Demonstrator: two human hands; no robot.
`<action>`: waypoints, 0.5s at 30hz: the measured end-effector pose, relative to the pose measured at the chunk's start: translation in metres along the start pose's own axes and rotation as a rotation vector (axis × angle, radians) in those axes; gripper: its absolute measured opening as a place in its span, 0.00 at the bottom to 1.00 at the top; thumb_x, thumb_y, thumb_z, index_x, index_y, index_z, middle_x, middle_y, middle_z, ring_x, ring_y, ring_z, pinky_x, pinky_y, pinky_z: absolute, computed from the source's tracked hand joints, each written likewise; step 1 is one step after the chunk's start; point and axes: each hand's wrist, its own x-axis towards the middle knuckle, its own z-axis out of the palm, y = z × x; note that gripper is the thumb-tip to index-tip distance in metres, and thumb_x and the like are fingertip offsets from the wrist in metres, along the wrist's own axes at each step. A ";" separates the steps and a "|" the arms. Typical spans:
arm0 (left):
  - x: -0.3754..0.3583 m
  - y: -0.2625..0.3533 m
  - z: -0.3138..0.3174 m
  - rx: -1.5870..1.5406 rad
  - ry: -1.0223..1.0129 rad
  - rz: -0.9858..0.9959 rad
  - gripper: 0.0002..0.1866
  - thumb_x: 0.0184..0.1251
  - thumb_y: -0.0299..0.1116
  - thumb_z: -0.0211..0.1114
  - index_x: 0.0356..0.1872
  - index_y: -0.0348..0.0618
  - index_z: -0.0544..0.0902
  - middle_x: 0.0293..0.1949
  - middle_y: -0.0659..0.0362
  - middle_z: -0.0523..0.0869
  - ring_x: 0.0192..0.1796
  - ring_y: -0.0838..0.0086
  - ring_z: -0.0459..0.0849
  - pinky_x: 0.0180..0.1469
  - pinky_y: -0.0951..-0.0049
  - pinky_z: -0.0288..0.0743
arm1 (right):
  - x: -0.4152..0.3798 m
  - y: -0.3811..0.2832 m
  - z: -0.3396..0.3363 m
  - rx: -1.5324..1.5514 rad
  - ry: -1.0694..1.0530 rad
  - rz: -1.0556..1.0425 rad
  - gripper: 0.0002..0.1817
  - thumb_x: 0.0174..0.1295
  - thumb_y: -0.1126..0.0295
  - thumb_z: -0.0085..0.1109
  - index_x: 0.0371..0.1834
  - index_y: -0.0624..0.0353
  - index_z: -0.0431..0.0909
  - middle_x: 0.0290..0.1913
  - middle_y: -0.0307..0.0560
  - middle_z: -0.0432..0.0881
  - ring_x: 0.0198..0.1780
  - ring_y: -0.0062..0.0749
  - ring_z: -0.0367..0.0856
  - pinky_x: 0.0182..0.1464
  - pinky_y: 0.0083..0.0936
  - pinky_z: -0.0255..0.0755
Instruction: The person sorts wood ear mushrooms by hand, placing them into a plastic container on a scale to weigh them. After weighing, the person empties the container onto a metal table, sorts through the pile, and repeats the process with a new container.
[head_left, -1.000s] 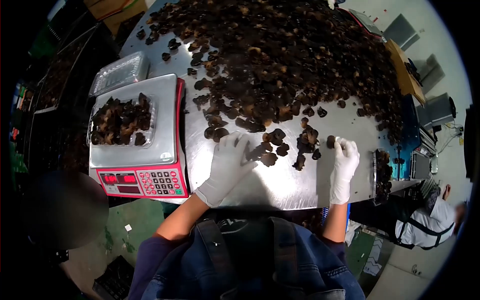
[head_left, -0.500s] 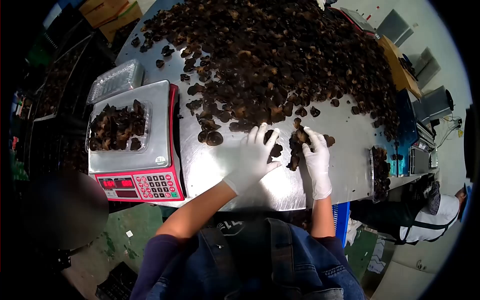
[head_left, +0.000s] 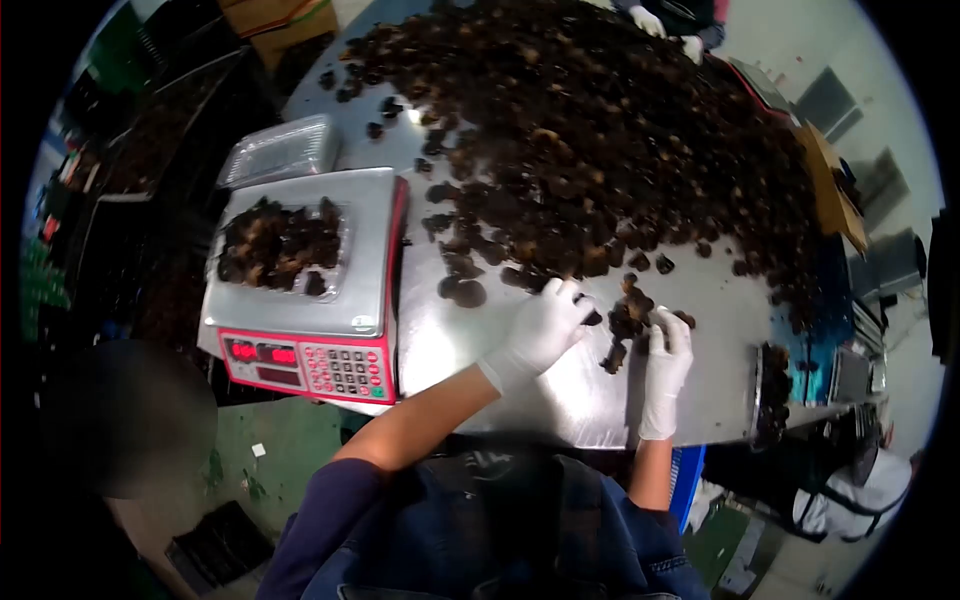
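Observation:
My left hand, in a white glove, is at the near edge of a big heap of dark brown wood ear mushrooms. Its fingers are curled on a dark wood ear mushroom, partly hidden by the glove. To the right, my gloved right hand hovers with fingers loosely bent and thumb apart, seemingly holding nothing. Just left of its fingertips lies a small cluster of wood ear mushrooms on the metal table.
At left, a red-framed digital scale carries a clear plastic tray of mushrooms. An empty clear tray sits behind it. Another filled tray stands at the right edge. Across the table are another person's gloved hands.
The view has shifted, moving the scene rightward and slightly down. My left fingers have gone from spread to curled on a mushroom. My right fingers have come away from the cluster.

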 end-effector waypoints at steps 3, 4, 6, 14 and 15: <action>-0.002 0.017 -0.066 0.118 0.095 -0.026 0.20 0.52 0.33 0.70 0.49 0.48 0.82 0.46 0.55 0.77 0.52 0.60 0.77 0.45 0.64 0.80 | 0.014 0.005 0.009 -0.023 -0.013 -0.053 0.15 0.62 0.81 0.60 0.52 0.63 0.82 0.51 0.49 0.83 0.53 0.38 0.82 0.60 0.29 0.73; -0.003 0.020 -0.093 0.123 0.149 -0.044 0.20 0.52 0.34 0.70 0.49 0.48 0.82 0.46 0.56 0.77 0.52 0.61 0.77 0.45 0.65 0.80 | 0.019 0.012 0.013 0.020 -0.028 -0.030 0.15 0.62 0.81 0.60 0.52 0.63 0.82 0.51 0.49 0.83 0.53 0.37 0.82 0.59 0.29 0.74; -0.016 0.018 -0.147 0.262 0.240 -0.187 0.21 0.49 0.31 0.72 0.48 0.47 0.84 0.46 0.57 0.81 0.48 0.61 0.81 0.45 0.67 0.80 | 0.023 0.022 0.016 0.025 -0.043 0.017 0.16 0.63 0.83 0.60 0.54 0.63 0.82 0.52 0.47 0.82 0.52 0.34 0.82 0.56 0.27 0.75; -0.085 -0.056 -0.306 0.543 0.607 -0.346 0.17 0.51 0.28 0.68 0.45 0.50 0.86 0.41 0.57 0.82 0.44 0.63 0.84 0.45 0.66 0.81 | 0.009 0.020 0.013 0.026 0.014 -0.098 0.13 0.64 0.85 0.57 0.51 0.65 0.82 0.52 0.47 0.79 0.52 0.31 0.80 0.53 0.24 0.77; -0.089 -0.063 -0.317 0.543 0.642 -0.369 0.16 0.52 0.28 0.68 0.45 0.49 0.86 0.41 0.58 0.82 0.44 0.63 0.84 0.47 0.66 0.80 | 0.007 0.018 0.012 0.014 0.022 -0.122 0.13 0.64 0.86 0.57 0.50 0.66 0.82 0.52 0.47 0.79 0.52 0.31 0.80 0.53 0.25 0.77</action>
